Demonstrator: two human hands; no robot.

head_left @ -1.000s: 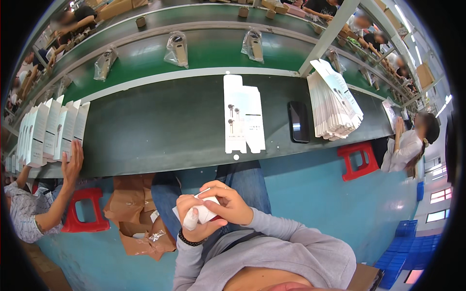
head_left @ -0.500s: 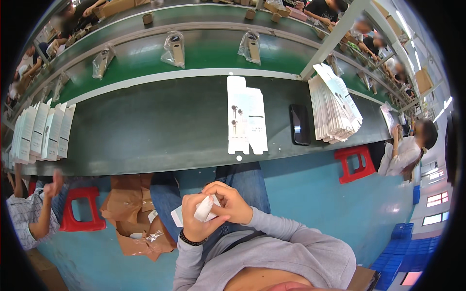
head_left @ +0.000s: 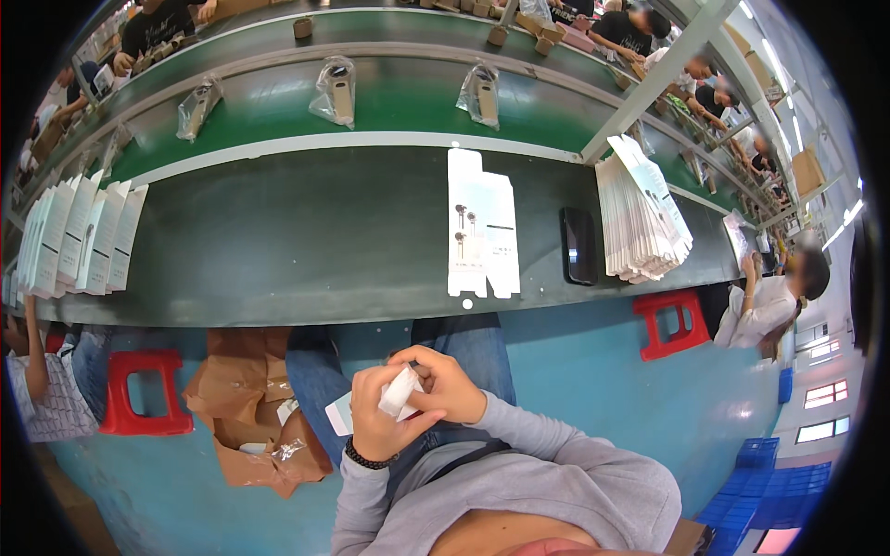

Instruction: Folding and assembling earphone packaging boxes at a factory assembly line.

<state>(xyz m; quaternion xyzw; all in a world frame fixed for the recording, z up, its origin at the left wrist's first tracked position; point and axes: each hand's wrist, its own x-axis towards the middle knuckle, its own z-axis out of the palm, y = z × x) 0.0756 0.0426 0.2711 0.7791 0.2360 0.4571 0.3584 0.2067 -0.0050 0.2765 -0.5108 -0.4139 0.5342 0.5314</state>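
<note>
Hands (head_left: 373, 424) (head_left: 452, 389) around angular white cardboard carton (head_left: 340, 415)

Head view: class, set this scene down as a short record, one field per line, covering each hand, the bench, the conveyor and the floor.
Left hand: holding a white carton
Right hand: on the same carton
Bench: flat carton, black phone, fanned carton stack; row of upright cartons at left
Conveyor: bagged devices
Floor: open brown box, red stool
</note>
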